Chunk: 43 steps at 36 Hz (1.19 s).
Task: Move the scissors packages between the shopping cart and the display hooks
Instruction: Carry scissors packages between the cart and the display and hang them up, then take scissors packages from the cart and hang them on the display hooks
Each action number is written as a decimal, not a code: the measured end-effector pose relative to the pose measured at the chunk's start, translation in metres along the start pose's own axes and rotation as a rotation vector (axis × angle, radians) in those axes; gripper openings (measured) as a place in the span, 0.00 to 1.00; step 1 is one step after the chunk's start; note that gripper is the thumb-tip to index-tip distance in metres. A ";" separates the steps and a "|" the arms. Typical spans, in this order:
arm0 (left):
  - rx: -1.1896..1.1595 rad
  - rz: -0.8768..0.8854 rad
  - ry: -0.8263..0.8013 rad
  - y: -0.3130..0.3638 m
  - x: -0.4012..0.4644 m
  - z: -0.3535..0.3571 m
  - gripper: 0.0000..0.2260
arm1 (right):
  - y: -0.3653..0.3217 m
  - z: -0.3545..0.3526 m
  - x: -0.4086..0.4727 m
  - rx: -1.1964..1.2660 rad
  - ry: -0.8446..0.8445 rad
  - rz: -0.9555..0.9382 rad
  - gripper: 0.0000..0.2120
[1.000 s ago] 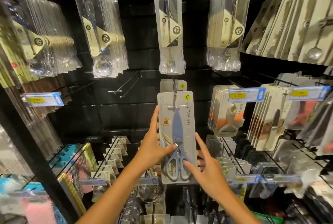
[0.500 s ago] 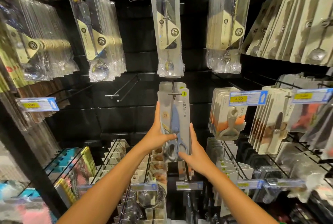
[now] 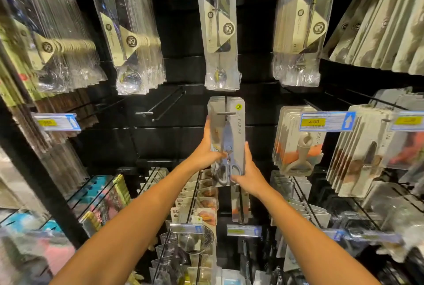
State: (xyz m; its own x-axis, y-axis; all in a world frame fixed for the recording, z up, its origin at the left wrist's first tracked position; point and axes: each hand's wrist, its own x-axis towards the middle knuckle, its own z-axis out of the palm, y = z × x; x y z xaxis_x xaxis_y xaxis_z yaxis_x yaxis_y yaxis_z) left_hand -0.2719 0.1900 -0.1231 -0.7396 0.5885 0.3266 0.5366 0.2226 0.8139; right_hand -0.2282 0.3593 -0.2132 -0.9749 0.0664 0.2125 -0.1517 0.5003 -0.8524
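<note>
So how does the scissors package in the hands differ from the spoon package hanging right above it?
The scissors package is grey card, wider, and gripped by the left hand and right hand; the spoon package is clear plastic, narrower, and hangs untouched. The scissors package shows blue-grey scissors; the spoon package shows a slim metal spoon. Both hang upright on centre hooks, facing the camera.
</note>
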 end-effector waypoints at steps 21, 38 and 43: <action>0.722 -0.333 -0.080 -0.114 -0.244 -0.062 0.35 | -0.013 0.117 -0.066 -0.320 -0.468 -0.181 0.31; 0.741 -1.107 0.141 -0.092 -0.569 -0.134 0.52 | -0.140 0.376 -0.142 -0.529 -1.095 -0.663 0.34; 0.692 -1.220 0.270 -0.080 -0.655 -0.148 0.53 | -0.173 0.445 -0.177 -0.629 -1.247 -0.711 0.35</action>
State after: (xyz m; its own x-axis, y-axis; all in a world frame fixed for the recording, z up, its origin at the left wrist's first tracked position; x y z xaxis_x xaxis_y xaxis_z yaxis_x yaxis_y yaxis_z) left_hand 0.1095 -0.3284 -0.3311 -0.8857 -0.3899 -0.2518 -0.4522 0.8473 0.2785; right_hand -0.1019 -0.1229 -0.3157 -0.2985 -0.9004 -0.3165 -0.8422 0.4045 -0.3564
